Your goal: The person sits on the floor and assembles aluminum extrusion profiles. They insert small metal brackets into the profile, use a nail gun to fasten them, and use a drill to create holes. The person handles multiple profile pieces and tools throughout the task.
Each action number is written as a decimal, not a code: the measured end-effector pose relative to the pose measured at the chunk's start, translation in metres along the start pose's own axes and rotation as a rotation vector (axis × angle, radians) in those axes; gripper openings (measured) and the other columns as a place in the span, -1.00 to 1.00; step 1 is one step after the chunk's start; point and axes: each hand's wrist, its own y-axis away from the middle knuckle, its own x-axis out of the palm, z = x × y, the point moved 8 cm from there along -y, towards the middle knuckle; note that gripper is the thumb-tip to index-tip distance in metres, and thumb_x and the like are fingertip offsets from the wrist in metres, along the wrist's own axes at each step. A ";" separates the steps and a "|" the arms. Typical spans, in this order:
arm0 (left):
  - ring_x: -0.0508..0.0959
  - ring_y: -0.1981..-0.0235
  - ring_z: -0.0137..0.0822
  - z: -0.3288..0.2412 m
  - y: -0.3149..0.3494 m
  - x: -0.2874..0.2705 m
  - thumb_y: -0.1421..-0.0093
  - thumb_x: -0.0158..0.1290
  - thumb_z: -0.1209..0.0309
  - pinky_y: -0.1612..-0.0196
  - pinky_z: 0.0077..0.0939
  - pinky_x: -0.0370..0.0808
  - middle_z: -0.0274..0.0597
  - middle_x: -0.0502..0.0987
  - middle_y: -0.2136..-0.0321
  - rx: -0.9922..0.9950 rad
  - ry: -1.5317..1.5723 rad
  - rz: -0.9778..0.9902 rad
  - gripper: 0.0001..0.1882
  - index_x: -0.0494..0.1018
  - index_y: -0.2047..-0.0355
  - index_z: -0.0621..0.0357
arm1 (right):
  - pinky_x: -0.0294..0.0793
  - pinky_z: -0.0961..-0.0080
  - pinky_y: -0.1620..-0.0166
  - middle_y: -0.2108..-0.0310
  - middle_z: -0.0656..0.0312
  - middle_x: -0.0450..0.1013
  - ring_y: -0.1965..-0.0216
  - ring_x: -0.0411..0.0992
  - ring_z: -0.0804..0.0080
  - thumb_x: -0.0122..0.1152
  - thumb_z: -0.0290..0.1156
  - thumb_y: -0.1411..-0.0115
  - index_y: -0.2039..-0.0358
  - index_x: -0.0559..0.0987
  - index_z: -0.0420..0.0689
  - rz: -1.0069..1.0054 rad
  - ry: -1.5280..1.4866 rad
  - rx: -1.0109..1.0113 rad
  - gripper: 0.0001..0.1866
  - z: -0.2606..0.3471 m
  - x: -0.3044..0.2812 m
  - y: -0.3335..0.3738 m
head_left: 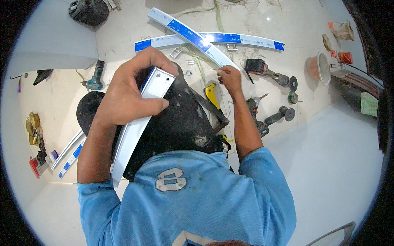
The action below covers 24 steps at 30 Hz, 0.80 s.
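My left hand (129, 92) is wrapped round a white profile bar (137, 127), which slants across my left thigh. Two small holes or screw heads show on the bar's upper end. My right hand (230, 80) is closed, its fingers curled beside the near end of a long white-and-blue strip (184, 33); what it holds, if anything, is hidden. That strip lies crosswise over a second white-and-blue strip (254, 41) on the floor. Close to my right hand lie a yellow-handled saw (211, 96) and a thin dark stick (249, 78).
Right of my hand lie a battery grinder (271, 73), a drill (253, 107) and a second grinder (279, 116). A bucket (318, 69) stands farther right. On the left are a blue power tool (96, 78), more strips (72, 160) and a dark container (88, 12). Small bracket pieces (175, 52) lie ahead.
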 end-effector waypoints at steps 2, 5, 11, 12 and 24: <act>0.64 -0.05 -0.25 0.003 0.004 -0.003 0.17 0.33 0.50 -0.30 -0.27 0.50 -0.20 0.64 0.07 -0.006 0.006 0.014 -0.47 0.66 0.07 0.12 | 0.71 0.21 0.24 0.42 0.07 0.72 0.36 0.73 0.23 0.38 -0.35 -0.26 0.29 0.78 -0.17 0.033 0.186 -0.100 -0.84 -0.028 0.032 -0.017; 0.64 -0.06 -0.23 0.000 0.006 -0.009 0.19 0.32 0.50 -0.28 -0.25 0.51 -0.18 0.64 0.06 0.033 0.048 -0.024 -0.46 0.66 0.07 0.11 | 0.72 0.07 0.10 0.37 0.02 0.72 0.29 0.73 0.00 0.35 -0.33 -0.19 0.30 0.81 -0.09 0.097 0.369 -0.185 -0.83 -0.056 0.076 -0.036; 0.66 0.10 -0.26 0.013 0.018 -0.021 0.23 0.40 0.47 0.08 -0.35 0.72 0.01 0.54 -0.04 0.030 0.054 0.001 -0.36 0.59 0.02 0.17 | 0.67 0.01 0.00 0.26 -0.04 0.73 0.18 0.70 -0.12 0.28 -0.35 -0.21 0.28 0.81 -0.06 -0.157 0.527 -0.147 -0.80 -0.066 0.055 -0.034; 0.66 0.10 -0.26 0.014 0.019 -0.022 0.23 0.40 0.47 0.08 -0.35 0.72 0.01 0.54 -0.04 0.008 0.082 -0.014 -0.36 0.59 0.02 0.17 | 0.67 0.00 -0.01 0.25 -0.04 0.72 0.16 0.70 -0.12 0.28 -0.33 -0.22 0.26 0.81 -0.07 -0.155 0.520 -0.148 -0.80 -0.066 0.052 -0.033; 0.65 0.07 -0.25 0.011 0.022 -0.024 0.28 0.39 0.53 0.04 -0.36 0.70 0.04 0.56 -0.05 0.118 0.038 0.035 -0.35 0.61 0.03 0.18 | 0.63 -0.03 -0.08 0.11 -0.05 0.62 0.01 0.63 -0.15 0.31 -0.27 -0.33 0.15 0.78 -0.09 -0.019 0.875 -0.397 -0.78 -0.006 0.183 -0.080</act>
